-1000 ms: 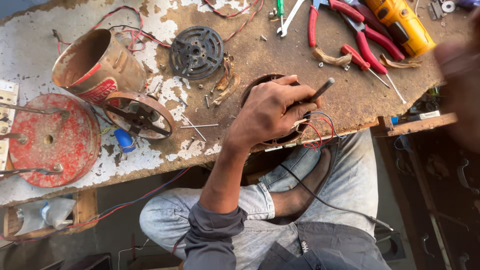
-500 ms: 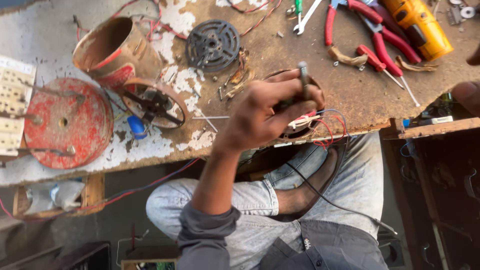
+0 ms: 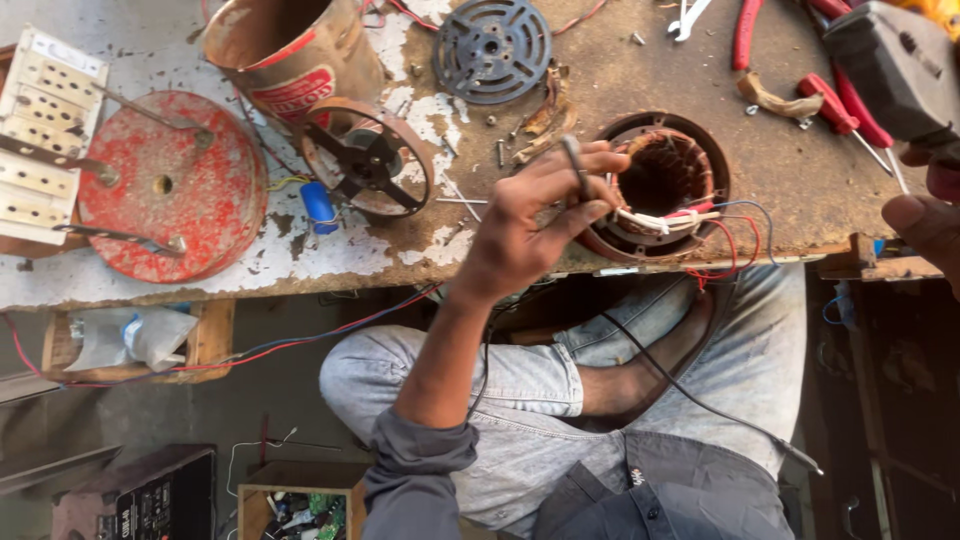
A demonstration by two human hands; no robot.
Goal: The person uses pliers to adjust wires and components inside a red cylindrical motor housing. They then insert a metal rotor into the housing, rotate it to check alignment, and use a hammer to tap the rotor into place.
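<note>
— Where do we have our left hand (image 3: 525, 225)?

— Raised just beside the motor stator (image 3: 660, 185), on the side toward the red disc (image 3: 165, 185). The fingers are closed around a thin grey metal tool (image 3: 575, 165), pinching it so it points up and away from us.

— And the stator itself?

— It lies flat on the tabletop (image 3: 780, 170) at the near edge, copper windings showing inside the ring. Its red, white and black wires (image 3: 700, 220) spill out on the near side, right by our fingertips.

— Our right hand (image 3: 925, 215)?

— Well apart from the stator, at the far side from the left hand. Only part of it shows, so we cannot tell whether it is open or closed. A dark grey object (image 3: 890, 65) sits just beyond it.
</note>
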